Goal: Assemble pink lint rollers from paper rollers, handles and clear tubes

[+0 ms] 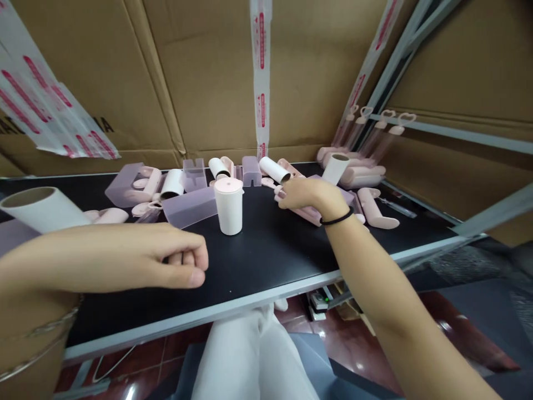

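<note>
Along the black counter, white, pink and purple parts are lying in a loose row before a cardboard wall, while 1 white cup is standing upright near the middle, slightly forward of the row. A pink lid is covering its top, and neither of the hands is touching it. To its left, the left hand is hovering over the front of the counter, half open, with the fingers loosely curled; nothing is showing in its grasp. To the right of the cup, the right hand is bending its fingers down among the parts, above a long pink piece; the back of the hand is hiding the contact, making it impossible to tell how far the hand is closing or whether it is holding anything.

As for progress, the cup is apparently the 1 lidded item, whereas at least 5 white tubes, including a large tube at the far left, are showing open ends. Purple covers and pink holders are lying loose, so most parts are seemingly unjoined. At the right rear, 4 heart-topped pieces are standing above pink bodies.
</note>
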The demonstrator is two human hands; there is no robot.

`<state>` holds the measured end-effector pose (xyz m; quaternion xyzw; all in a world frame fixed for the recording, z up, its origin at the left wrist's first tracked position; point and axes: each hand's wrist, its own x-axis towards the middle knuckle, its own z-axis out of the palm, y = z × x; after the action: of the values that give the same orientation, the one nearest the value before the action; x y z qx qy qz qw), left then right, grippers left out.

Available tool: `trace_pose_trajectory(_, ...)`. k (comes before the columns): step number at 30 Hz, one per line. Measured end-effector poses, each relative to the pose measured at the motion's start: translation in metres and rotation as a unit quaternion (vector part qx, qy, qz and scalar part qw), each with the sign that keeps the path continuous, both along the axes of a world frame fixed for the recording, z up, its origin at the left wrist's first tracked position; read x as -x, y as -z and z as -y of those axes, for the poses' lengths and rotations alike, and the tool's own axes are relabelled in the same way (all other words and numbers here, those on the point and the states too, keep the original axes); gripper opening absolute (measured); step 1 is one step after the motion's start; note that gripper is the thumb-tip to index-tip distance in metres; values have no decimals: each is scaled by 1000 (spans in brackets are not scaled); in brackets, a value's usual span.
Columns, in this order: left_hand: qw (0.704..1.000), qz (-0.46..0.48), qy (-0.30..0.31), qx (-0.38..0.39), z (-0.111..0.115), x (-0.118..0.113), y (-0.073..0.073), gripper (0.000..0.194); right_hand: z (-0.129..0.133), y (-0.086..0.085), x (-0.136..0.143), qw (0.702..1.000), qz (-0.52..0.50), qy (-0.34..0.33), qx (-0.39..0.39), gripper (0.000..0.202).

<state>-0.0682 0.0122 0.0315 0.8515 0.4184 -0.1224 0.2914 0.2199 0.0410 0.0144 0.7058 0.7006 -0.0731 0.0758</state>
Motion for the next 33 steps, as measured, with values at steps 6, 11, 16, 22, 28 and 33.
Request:
trace_pose_trajectory(6, 983, 172, 28, 64, 12, -38, 10, 42, 24, -26, -28, 955, -237, -87, -157, 19)
trace_pose_trajectory(11, 916, 400, 14, -4, 10, -59, 33, 61, 44, -15, 1, 738, -618, -171, -213, 30)
trace_pose_trajectory(16, 850, 522, -50, -57, 17, -66, 44, 61, 64, 4, 44, 733, -587, -275, -206, 24)
trace_pose_trajectory(22, 731, 682, -21, 12, 10, -63, 47, 59, 61, 2, 38, 706, -601, -202, -314, 25)
trace_pose_trajectory(28, 693, 712, -96, 57, 7, -53, 26, 50, 53, 8, 39, 667, -614, -231, -354, 38)
trace_pose_trajectory(33, 683, 714, -106, 110, 6, -54, 26, 41, 55, 11, 36, 656, -604, -254, -376, 39)
